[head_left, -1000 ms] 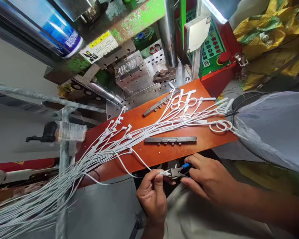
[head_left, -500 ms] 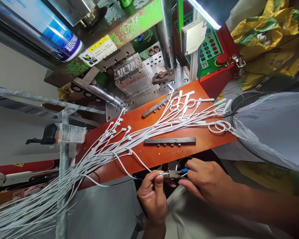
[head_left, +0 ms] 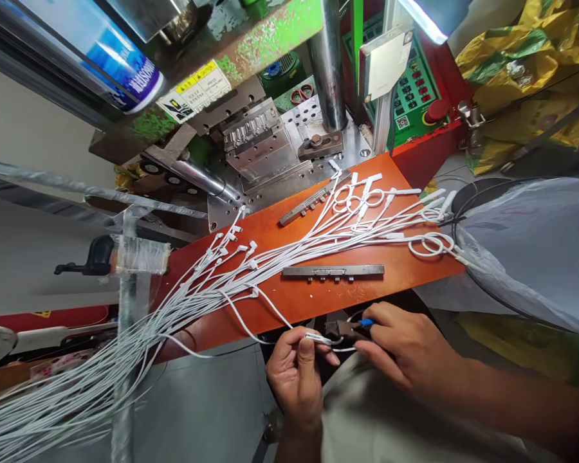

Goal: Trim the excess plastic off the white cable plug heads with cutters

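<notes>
My left hand [head_left: 296, 373] is closed, pinching a white cable end [head_left: 317, 337] between thumb and fingers just off the board's front edge. Pliers with blue grips [head_left: 343, 329] are in my right hand [head_left: 408, 347], their dark jaws pointing left toward that cable end. A small gap separates the jaws from my left fingertips. White cable also runs between the two hands. Across the orange board [head_left: 328, 305] lies a large bundle of white cables [head_left: 270, 260], with angled plugs at the left and small loops at the right.
Two dark metal bars with small pegs lie on the board, a front bar [head_left: 332, 272] and a rear bar [head_left: 313, 200]. Behind stands a press with a metal die [head_left: 255, 145]. A red-and-green control box [head_left: 415, 103] and a plastic-lined bin [head_left: 531, 238] are at the right.
The pliers' jaws have drawn away to the right from the cable end in my left hand. The whole view has shifted slightly.
</notes>
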`<state>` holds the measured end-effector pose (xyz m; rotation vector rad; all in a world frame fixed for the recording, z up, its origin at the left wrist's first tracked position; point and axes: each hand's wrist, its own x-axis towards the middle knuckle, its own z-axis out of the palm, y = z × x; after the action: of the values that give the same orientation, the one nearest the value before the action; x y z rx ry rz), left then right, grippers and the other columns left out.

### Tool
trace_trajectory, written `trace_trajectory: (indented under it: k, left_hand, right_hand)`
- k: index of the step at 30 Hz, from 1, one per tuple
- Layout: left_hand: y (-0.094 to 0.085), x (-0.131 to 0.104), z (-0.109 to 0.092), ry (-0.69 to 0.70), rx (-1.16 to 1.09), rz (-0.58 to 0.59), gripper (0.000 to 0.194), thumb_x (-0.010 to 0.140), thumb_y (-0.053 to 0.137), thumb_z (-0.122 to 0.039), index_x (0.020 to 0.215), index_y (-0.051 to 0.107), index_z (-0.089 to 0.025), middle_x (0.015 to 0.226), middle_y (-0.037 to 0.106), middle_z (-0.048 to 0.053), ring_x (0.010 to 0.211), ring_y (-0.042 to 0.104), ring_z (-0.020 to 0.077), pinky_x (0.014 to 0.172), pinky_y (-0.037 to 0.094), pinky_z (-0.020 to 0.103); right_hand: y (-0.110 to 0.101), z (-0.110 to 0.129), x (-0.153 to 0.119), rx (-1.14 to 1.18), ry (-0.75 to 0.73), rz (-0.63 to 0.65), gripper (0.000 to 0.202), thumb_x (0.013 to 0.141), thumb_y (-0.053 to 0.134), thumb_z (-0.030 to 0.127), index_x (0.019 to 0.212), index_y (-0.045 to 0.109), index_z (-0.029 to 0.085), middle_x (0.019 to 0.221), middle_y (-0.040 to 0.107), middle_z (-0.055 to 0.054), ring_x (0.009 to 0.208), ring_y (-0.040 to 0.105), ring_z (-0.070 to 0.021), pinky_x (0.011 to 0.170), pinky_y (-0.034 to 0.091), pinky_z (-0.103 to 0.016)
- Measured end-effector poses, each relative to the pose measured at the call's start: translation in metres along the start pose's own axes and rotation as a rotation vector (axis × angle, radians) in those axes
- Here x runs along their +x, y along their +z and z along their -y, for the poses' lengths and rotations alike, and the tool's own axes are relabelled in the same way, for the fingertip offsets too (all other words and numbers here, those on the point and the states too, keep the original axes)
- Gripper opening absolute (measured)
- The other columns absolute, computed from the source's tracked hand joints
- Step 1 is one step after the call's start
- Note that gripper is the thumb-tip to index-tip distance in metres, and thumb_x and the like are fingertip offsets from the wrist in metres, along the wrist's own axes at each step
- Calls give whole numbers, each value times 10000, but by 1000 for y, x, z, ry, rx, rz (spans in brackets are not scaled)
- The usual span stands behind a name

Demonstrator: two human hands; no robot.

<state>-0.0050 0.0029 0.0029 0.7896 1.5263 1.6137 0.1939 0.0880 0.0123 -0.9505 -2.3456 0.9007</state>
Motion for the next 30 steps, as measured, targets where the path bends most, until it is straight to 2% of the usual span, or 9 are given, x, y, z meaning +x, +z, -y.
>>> trace_trajectory:
  k: [4, 9, 15, 19, 23, 27, 30]
  left_hand:
    - [1, -4, 4, 20, 37, -51, 201, 1062, 750, -360, 991, 758, -172, 748, 735, 11, 551, 691, 147, 573, 586, 257]
    - [0, -10, 9, 37, 71, -52, 178, 1085, 716, -338, 1012, 737, -177, 750, 723, 1, 575, 696, 154, 595, 585, 267]
    - [4, -11, 8, 5, 38, -83, 192, 1081, 725, -351, 993, 715, -180, 750, 696, -18, 547, 684, 134, 573, 581, 248]
    - [7, -14, 10, -3, 41, -133, 202, 1081, 726, -365, 992, 699, -185, 729, 687, -33, 512, 675, 124, 544, 577, 236]
    - [10, -15, 9, 34, 92, -152, 203, 1089, 714, -359, 996, 706, -178, 742, 706, -22, 531, 701, 132, 563, 588, 243]
    - [11, -15, 7, 42, 102, -163, 210, 1082, 724, -362, 986, 705, -176, 736, 711, -20, 532, 705, 133, 569, 591, 243]
    - [10, -15, 8, 35, 100, -154, 200, 1080, 727, -352, 990, 704, -175, 734, 709, -22, 528, 707, 134, 562, 587, 240]
  right_hand:
    - [6, 7, -3, -155, -39, -20, 457, 1167, 507, 375, 813, 722, 182, 968, 707, -121, 902, 651, -254, 710, 461, -338]
    - [10, 8, -1, -201, -66, -29, 329, 1108, 630, 327, 829, 728, 182, 987, 708, -124, 919, 631, -268, 727, 459, -359]
    - [9, 7, -2, -140, -53, 25, 430, 1145, 561, 334, 766, 710, 194, 840, 656, -69, 768, 584, -218, 615, 374, -349]
    - [13, 5, -6, -39, -18, 79, 501, 1189, 457, 367, 802, 730, 202, 840, 650, -56, 742, 591, -200, 593, 362, -336]
    - [18, 5, -7, -79, 0, 41, 543, 1205, 400, 386, 796, 702, 197, 889, 664, -77, 798, 616, -215, 610, 386, -329]
    - [17, 7, -4, -166, -35, 4, 491, 1184, 460, 350, 771, 677, 199, 849, 645, -74, 775, 586, -224, 591, 363, -328]
    - [14, 6, -2, -196, -45, 16, 402, 1147, 542, 324, 802, 706, 198, 901, 671, -90, 834, 603, -245, 605, 385, -326]
